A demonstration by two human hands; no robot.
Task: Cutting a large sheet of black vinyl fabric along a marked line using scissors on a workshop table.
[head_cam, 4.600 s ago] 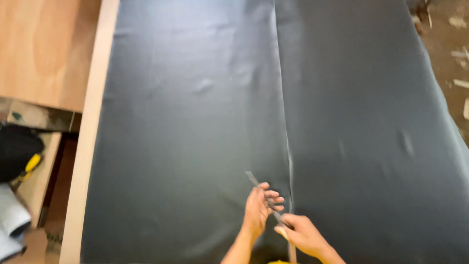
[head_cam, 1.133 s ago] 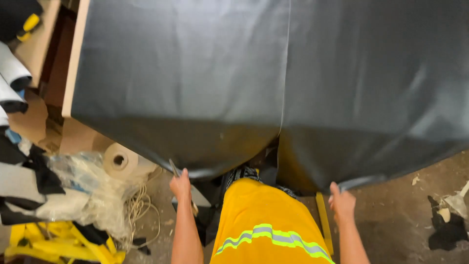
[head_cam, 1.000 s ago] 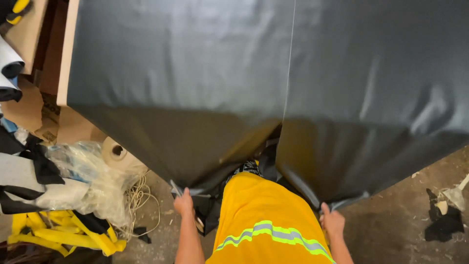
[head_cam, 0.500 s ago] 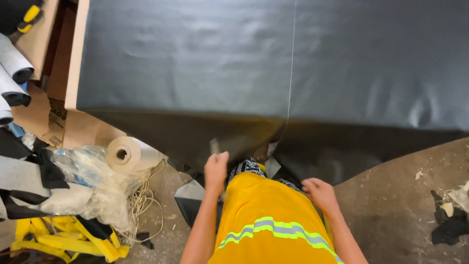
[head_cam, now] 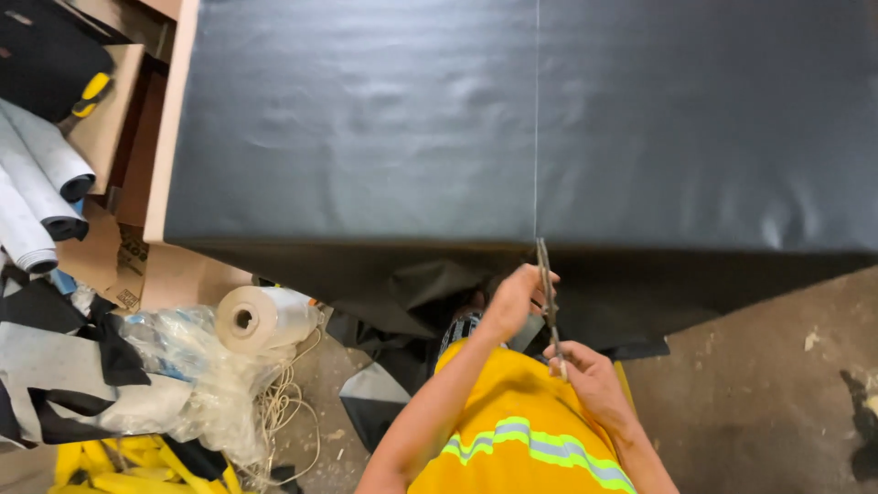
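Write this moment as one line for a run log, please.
left hand: at sheet edge | right hand: holds scissors | black sheet: on table, cut line at scissor tips

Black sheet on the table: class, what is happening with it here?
A person in a yellow vest stands at the near edge of a table covered by a black sheet. The right hand holds scissors pointing at the sheet's edge, in line with a thin straight line running across it. The left hand is by the hanging edge beside the blades. Rolls of material lie on the floor to the left.
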